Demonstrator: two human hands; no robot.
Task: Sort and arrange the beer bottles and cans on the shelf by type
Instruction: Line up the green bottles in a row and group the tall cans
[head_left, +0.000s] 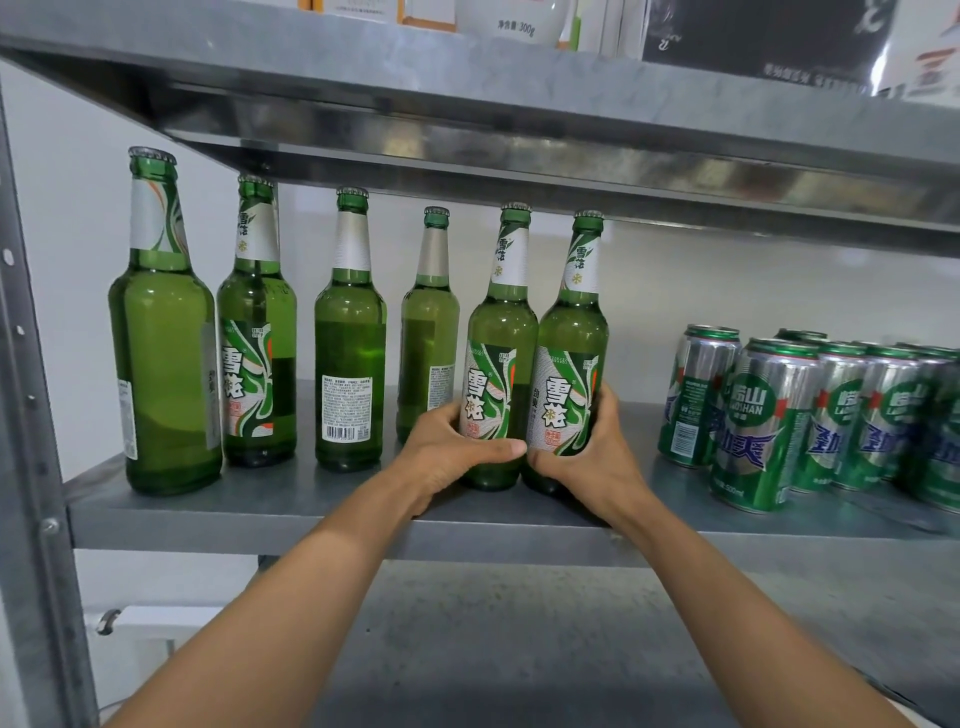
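Observation:
Several green glass beer bottles stand upright in a row on the grey metal shelf (260, 504). My left hand (447, 452) grips the lower body of one bottle (501, 332). Right beside it, touching, stands another bottle (574, 338), and my right hand (597, 457) grips its lower body. Both bottles show their front labels. To their left stand the other bottles, the nearest of them (428, 327) partly behind my left hand. A cluster of several green and silver beer cans (769, 421) fills the shelf's right side.
A metal shelf board (519, 130) hangs low above the bottle caps, with boxes and packets (753, 36) on it. The shelf's upright post (31, 415) runs down the left edge. A lower shelf board (519, 623) lies beneath my arms. The wall behind is white.

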